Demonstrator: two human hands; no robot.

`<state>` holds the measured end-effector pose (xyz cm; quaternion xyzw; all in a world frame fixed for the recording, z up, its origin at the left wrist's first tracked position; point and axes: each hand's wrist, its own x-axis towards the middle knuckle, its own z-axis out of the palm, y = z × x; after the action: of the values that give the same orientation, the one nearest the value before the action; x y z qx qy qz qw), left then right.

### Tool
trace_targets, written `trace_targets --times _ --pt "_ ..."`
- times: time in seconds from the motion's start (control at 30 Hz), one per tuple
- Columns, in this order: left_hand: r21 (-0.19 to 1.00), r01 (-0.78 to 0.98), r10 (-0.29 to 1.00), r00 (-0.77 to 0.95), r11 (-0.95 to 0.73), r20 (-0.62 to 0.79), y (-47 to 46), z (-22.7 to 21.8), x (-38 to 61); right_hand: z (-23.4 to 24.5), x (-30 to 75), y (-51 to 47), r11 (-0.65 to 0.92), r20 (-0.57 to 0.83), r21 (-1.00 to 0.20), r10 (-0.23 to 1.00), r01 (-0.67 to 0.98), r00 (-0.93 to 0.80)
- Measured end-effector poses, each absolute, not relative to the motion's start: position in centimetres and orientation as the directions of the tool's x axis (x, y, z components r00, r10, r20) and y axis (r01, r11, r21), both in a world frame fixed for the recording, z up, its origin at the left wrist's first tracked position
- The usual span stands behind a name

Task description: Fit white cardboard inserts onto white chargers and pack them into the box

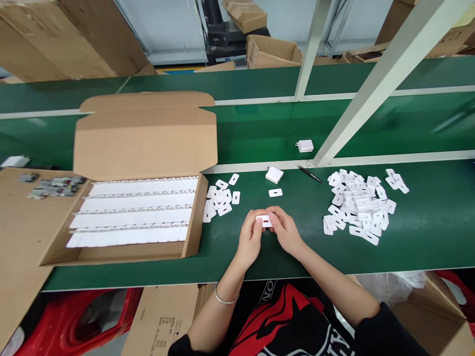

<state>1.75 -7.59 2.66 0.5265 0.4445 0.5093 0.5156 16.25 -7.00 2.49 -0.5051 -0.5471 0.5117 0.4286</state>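
My left hand [249,236] and my right hand [285,230] meet over the green table [260,267], both gripping one small white charger block [264,220] between the fingertips. A single white slotted tab [275,193] lies just beyond my hands, with another white charger [274,175] behind it. A small pile of white tabs [219,199] sits to the left of my hands. A larger heap of white tabs [358,207] lies to the right.
An open cardboard box [122,252] with rows of white chargers stands at left, its lid raised. A black pen [309,174] and a white plug adapter [305,146] lie farther back. White frame posts [374,84] rise at right. Flat cardboard [18,237] covers the far left.
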Motion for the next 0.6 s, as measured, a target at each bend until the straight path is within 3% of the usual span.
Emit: trace_targets --times 0.1,0.2,0.3,0.47,0.6 --pt "0.979 -0.202 0.992 0.127 0.013 0.013 -7.4 2.5 1.5 2.3 16.3 -6.9 -0.005 -0.013 -0.998 0.99 0.061 -0.139" --pt "0.867 -0.445 0.968 0.204 0.224 -0.145 -7.1 2.3 1.1 2.3 16.4 -6.9 0.087 0.072 -0.992 0.986 0.096 -0.149" --pt "0.8 -0.499 0.941 0.23 0.334 -0.249 -6.8 2.2 0.4 2.7 16.6 -7.0 0.148 0.117 -0.98 0.969 0.134 -0.217" --pt "0.849 -0.457 0.963 0.163 0.266 -0.214 -7.3 2.6 -1.0 2.7 16.9 -6.8 0.19 0.158 -0.979 0.938 0.079 -0.308" --pt "0.918 -0.395 0.993 -0.1 0.017 -0.061 -8.3 4.0 -4.5 1.7 17.5 -5.9 0.24 0.225 -0.969 0.953 0.054 -0.201"
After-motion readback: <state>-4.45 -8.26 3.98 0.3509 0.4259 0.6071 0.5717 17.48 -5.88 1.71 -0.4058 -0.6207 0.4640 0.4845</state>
